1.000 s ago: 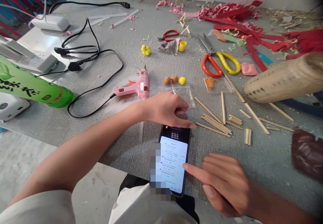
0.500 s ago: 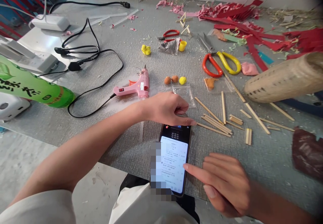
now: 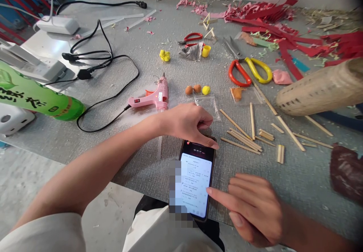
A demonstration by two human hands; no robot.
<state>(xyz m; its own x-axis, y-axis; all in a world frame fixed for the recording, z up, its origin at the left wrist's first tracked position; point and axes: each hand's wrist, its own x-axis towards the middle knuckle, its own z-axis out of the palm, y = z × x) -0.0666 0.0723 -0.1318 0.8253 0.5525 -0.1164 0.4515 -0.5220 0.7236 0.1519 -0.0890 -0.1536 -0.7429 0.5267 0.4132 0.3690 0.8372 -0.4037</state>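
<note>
A smartphone (image 3: 195,187) with a lit screen of text lies at the near edge of the table, its lower left part covered by a blurred patch. My left hand (image 3: 188,121) is closed at the phone's top end, fingers curled and thumb laid across the top of the screen. From the right, my right hand (image 3: 252,206) holds nothing; its index finger stretches to the screen's right edge while the other fingers bend loosely. Beyond my left wrist lies a pink glue gun (image 3: 153,98) with a glue stick in its back. Cut wooden sticks (image 3: 245,140) are scattered right of the phone.
Scissors (image 3: 249,70), pliers (image 3: 193,38), small clay balls (image 3: 197,89) and a yellow cap (image 3: 206,50) lie farther back. Red paper strips (image 3: 292,32) spread at the back right, near a brown cylinder (image 3: 320,89). Black cables (image 3: 110,59) and a green bottle (image 3: 42,97) occupy the left.
My left thumb has shifted slightly downward over the top of the screen. The text on the screen sits a little differently. My right hand stays nearly in place.
</note>
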